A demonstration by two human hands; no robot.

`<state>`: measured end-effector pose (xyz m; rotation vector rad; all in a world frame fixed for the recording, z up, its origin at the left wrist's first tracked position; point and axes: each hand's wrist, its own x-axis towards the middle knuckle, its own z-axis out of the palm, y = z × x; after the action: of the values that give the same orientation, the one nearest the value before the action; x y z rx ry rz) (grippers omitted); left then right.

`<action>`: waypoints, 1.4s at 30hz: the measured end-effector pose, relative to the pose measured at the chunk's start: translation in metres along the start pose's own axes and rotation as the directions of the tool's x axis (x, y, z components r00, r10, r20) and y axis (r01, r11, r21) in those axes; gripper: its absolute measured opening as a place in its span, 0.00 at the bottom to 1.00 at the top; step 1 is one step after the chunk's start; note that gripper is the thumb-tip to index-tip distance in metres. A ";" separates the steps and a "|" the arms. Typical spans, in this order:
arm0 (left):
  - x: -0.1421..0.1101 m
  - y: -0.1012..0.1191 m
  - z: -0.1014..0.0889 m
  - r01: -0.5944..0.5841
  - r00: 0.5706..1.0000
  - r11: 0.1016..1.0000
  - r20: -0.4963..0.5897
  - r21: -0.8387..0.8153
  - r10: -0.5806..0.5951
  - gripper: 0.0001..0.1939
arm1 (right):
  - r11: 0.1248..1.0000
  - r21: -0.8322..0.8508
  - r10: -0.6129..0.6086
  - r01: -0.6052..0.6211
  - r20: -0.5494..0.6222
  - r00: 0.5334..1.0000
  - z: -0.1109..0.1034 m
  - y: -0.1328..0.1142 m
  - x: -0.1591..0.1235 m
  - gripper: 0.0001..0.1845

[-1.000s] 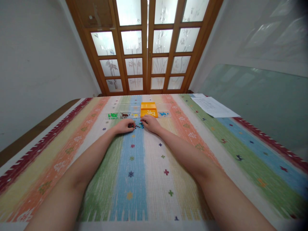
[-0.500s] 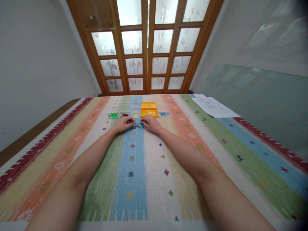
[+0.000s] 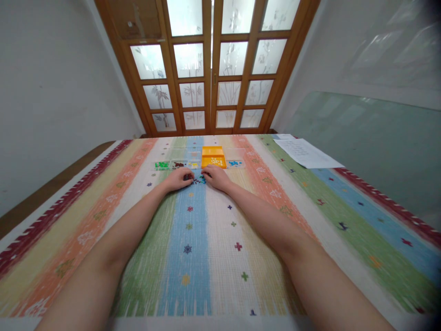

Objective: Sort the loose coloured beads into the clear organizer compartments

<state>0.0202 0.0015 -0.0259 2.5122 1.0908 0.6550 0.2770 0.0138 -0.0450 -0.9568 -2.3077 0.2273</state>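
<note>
Bits (image 3: 196, 181), tiny and dark or blue-green, lie in a loose little heap on the striped bench (image 3: 223, 276). They are midway between its left and right edges, with a hand at each side. The left hand (image 3: 178, 179) has its fingers curled low over the dark ones. The right hand (image 3: 216, 176) has its fingers bent beside the blue-green ones. I cannot tell if any fingers are pinching some, as the hands hide that. Just past the hands, toward the far edge, a clear box (image 3: 170, 165) holds green bits (image 3: 161, 165), brown bits (image 3: 178, 165) and yellow bits (image 3: 194, 165). Next comes an open orange box (image 3: 212, 151) with white bits (image 3: 217, 161). Right of it are blue bits (image 3: 234, 163). Paper (image 3: 306, 155) lies near the far right corner.
</note>
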 end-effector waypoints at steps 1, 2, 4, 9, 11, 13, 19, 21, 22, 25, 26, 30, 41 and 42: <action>0.001 -0.001 0.001 0.007 1.000 1.000 0.001 0.018 -0.007 0.08 | 1.000 -0.002 0.000 0.000 0.001 1.000 0.000 0.000 0.000 0.09; 0.001 -0.002 0.001 0.018 1.000 0.999 0.002 0.029 -0.018 0.07 | 1.000 -0.005 0.001 -0.001 0.004 1.000 0.000 0.000 0.000 0.09; 0.002 -0.003 0.002 0.042 0.999 0.999 0.004 0.028 -0.042 0.07 | 1.000 -0.010 0.005 -0.005 0.012 1.000 0.000 0.000 0.000 0.10; 0.002 -0.004 0.004 0.102 0.994 0.995 -0.027 -0.003 -0.102 0.08 | 1.000 -0.015 0.005 -0.004 0.018 1.000 0.000 0.000 0.000 0.10; 0.002 -0.004 0.003 0.109 0.993 0.994 -0.039 -0.006 -0.109 0.08 | 1.000 -0.013 -0.001 0.001 0.013 1.000 0.000 0.000 0.000 0.10; 0.002 -0.004 0.003 0.106 0.993 0.994 -0.041 0.002 -0.106 0.08 | 1.000 -0.012 0.001 0.000 0.014 1.000 0.000 0.000 0.000 0.10; 0.000 -0.009 0.004 0.167 0.979 0.984 -0.108 -0.058 -0.172 0.09 | 1.000 -0.017 0.011 -0.010 0.027 1.000 0.000 0.000 0.001 0.10; -0.001 -0.013 0.005 0.189 0.968 0.976 -0.143 -0.110 -0.204 0.09 | 1.000 -0.017 0.011 -0.011 0.026 1.000 0.000 0.001 0.001 0.10; -0.001 -0.015 0.005 0.193 0.964 0.972 -0.158 -0.133 -0.213 0.10 | 1.000 -0.017 0.010 -0.010 0.025 1.000 0.000 0.001 0.001 0.10; 0.000 -0.022 0.006 0.186 0.954 0.963 -0.198 -0.196 -0.224 0.09 | 1.000 -0.017 0.003 -0.002 0.021 1.000 0.001 0.001 0.000 0.10; 0.000 -0.023 0.006 0.184 0.950 0.959 -0.210 -0.216 -0.230 0.09 | 1.000 -0.018 0.001 0.000 0.021 1.000 0.001 0.002 0.000 0.10; 0.001 -0.024 0.005 0.197 0.934 0.945 -0.243 -0.261 -0.262 0.08 | 1.000 -0.017 0.006 -0.005 0.027 1.000 0.001 0.002 0.000 0.10; 0.004 -0.020 0.011 0.199 0.930 0.931 -0.241 -0.306 -0.278 0.11 | 1.000 -0.013 0.000 0.000 0.019 1.000 0.001 0.001 0.000 0.10; 0.005 -0.018 0.012 0.190 0.932 0.923 -0.235 -0.334 -0.277 0.11 | 1.000 -0.012 -0.004 0.004 0.017 1.000 0.001 0.001 0.000 0.09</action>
<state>0.0192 0.0162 -0.0433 2.0267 1.2521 1.0412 0.2772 0.0148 -0.0458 -0.9596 -2.3282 0.2211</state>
